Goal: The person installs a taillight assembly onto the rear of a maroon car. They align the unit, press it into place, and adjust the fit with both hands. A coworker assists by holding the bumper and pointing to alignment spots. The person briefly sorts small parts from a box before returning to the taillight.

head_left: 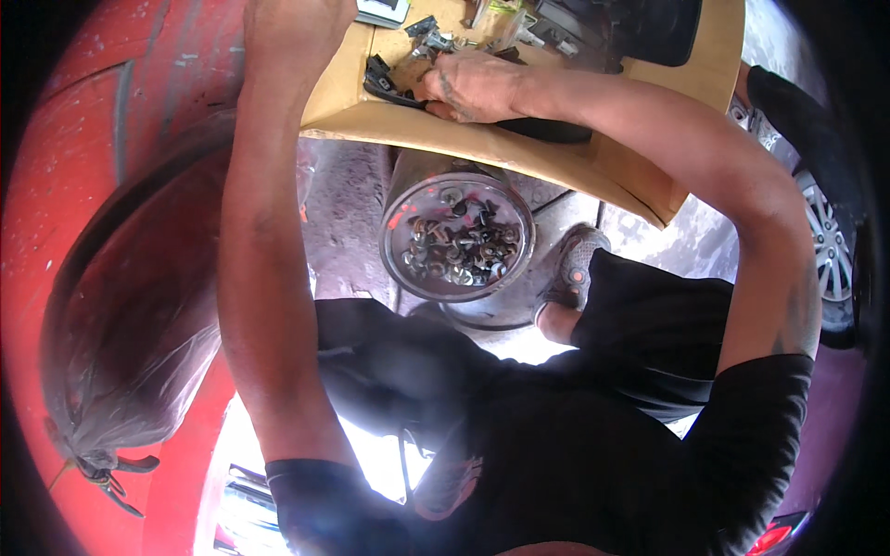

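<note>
My right hand (471, 86) reaches into an open cardboard box (426, 139) at the top. Its fingers are curled down among small dark plastic clips and metal parts (434, 39); what they pinch is hidden. At the upper left, my left hand (298, 26) is by the box's left side, next to a white and green object (382, 11) cut off by the picture's edge. The left fingers are out of sight. Nearer to me, below the box, a round metal tin (387, 243) holds several loose bolts, screws and washers (464, 243).
A red car body (83, 111) fills the left side, with a dark curved part wrapped in clear plastic (139, 306) against it. Large black pieces (654, 28) lie in the box. My shoe (579, 264) is right of the tin. A car wheel (828, 241) stands at far right.
</note>
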`<state>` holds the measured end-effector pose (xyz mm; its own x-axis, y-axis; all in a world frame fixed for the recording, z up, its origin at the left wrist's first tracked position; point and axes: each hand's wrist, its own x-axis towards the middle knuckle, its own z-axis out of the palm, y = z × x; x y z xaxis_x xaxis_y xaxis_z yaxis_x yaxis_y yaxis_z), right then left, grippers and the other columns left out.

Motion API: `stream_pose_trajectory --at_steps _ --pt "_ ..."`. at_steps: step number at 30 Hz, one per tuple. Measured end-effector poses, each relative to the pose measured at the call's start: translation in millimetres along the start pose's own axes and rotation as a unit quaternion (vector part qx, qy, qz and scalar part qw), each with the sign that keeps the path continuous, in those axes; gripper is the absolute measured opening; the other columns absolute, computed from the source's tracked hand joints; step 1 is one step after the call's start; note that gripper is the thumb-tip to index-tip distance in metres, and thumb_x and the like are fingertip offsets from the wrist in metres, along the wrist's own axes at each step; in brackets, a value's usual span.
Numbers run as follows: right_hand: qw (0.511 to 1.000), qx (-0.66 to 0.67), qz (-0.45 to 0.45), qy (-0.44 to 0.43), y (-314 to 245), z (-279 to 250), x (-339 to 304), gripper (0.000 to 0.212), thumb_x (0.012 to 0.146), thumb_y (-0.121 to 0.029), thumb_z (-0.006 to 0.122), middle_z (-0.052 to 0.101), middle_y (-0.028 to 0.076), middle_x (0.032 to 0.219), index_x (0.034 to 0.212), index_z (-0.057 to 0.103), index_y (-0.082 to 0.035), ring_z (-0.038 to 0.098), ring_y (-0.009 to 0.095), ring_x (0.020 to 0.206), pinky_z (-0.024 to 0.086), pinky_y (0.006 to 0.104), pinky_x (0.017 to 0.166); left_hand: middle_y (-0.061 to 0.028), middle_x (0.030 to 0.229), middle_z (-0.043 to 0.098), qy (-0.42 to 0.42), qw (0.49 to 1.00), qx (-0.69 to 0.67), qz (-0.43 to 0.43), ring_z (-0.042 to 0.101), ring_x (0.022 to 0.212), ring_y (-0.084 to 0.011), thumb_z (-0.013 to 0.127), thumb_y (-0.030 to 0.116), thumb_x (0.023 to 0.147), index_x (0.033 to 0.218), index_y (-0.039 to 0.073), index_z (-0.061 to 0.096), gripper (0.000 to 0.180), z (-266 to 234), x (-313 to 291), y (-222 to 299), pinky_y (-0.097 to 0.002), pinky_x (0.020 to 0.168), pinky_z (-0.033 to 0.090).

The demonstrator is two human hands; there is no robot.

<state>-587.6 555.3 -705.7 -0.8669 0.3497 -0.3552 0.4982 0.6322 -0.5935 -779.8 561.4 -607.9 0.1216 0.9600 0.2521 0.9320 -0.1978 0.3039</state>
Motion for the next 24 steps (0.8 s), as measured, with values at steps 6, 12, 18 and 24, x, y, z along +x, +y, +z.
stream_pose_trajectory --at_steps 6,12,18,24 --pt "0.998 0.046 0.032 0.007 15.0 -17.9 -4.7 0.03 0.089 -0.017 0.073 0.069 0.022 0.116 0.115 0.068 -0.002 0.068 0.037 0.107 0.055 0.0432 0.091 -0.0242 0.102 0.071 -0.021 1.0 -0.009 -0.017 0.069 0.097 -0.0413 0.072 0.002 0.083 0.11 0.005 0.076 0.027 5.9 2.8 -7.8 -0.0458 0.087 0.054" --pt "0.988 0.105 0.091 -0.069 11.7 -66.6 -10.5 0.025 0.092 -0.018 0.067 0.075 0.018 0.105 0.111 0.072 -0.003 0.071 0.032 0.096 0.054 0.045 0.086 -0.0239 0.102 0.072 -0.023 1.0 -0.017 -0.006 0.069 0.098 -0.0409 0.071 0.003 0.084 0.11 0.005 0.076 0.027 4.6 1.6 -12.0 -0.046 0.087 0.054" --pt "0.988 0.091 0.088 -0.086 16.5 -60.2 0.0 0.026 0.092 -0.018 0.064 0.075 0.018 0.1 0.112 0.072 -0.004 0.072 0.031 0.094 0.055 0.0432 0.084 -0.0237 0.102 0.072 -0.02 1.0 -0.008 -0.004 0.069 0.098 -0.0408 0.07 0.003 0.084 0.111 0.005 0.075 0.027 -1.7 0.4 -1.3 -0.0465 0.087 0.054" --pt "0.999 0.054 -0.005 -0.001 38.2 -38.1 -3.7 0.034 0.091 -0.013 0.062 0.076 0.016 0.096 0.123 0.07 -0.006 0.071 0.028 0.082 0.055 0.0395 0.074 -0.0242 0.101 0.072 -0.011 0.999 -0.038 -0.006 0.069 0.097 -0.0411 0.068 0.0 0.082 0.11 0.005 0.075 0.029 11.0 4.1 -9.7 -0.0461 0.087 0.054"
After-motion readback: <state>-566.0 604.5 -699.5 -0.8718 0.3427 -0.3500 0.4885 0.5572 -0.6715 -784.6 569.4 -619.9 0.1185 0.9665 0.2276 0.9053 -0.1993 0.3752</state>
